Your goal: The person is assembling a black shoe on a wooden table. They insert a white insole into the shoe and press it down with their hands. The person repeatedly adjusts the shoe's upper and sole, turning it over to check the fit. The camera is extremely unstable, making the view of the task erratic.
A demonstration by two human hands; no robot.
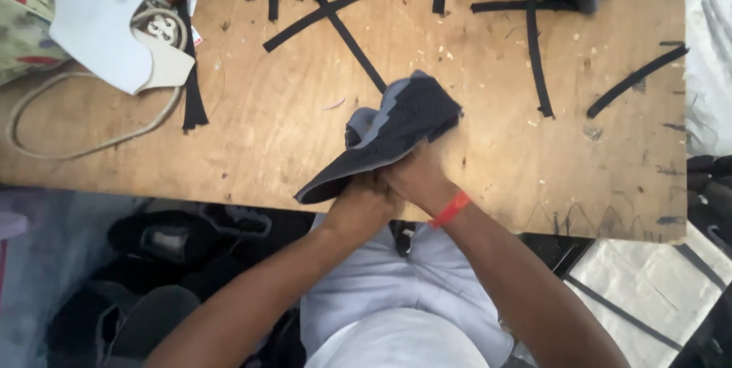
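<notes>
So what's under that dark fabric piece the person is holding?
Both hands: the left hand and right hand grip the dark fabric piece from below, over the wooden table. The fingertips and the tabletop beneath are covered.

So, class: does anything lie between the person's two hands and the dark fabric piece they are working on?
No. Both the left hand and the right hand already grip the dark fabric piece directly above the table edge.
</notes>
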